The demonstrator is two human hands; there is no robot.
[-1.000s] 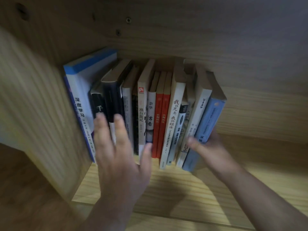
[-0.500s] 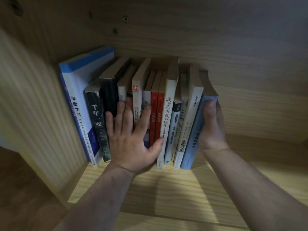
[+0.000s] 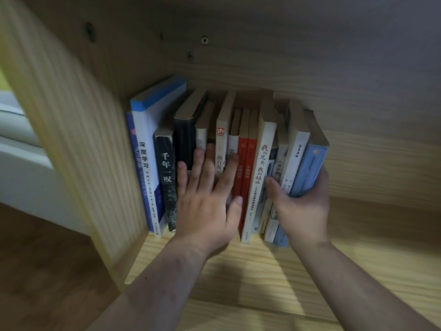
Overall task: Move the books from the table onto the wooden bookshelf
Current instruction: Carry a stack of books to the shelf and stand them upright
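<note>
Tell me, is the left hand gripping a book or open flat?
Open flat: the left hand lays straight, spread fingers against the book spines, curling round none.

Left hand flat on book spines, right hand clasping light-blue book

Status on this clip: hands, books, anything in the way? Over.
Left hand flat against book row. Right hand grips right-end books. Row standing on wooden shelf. No obstruction seen.
</note>
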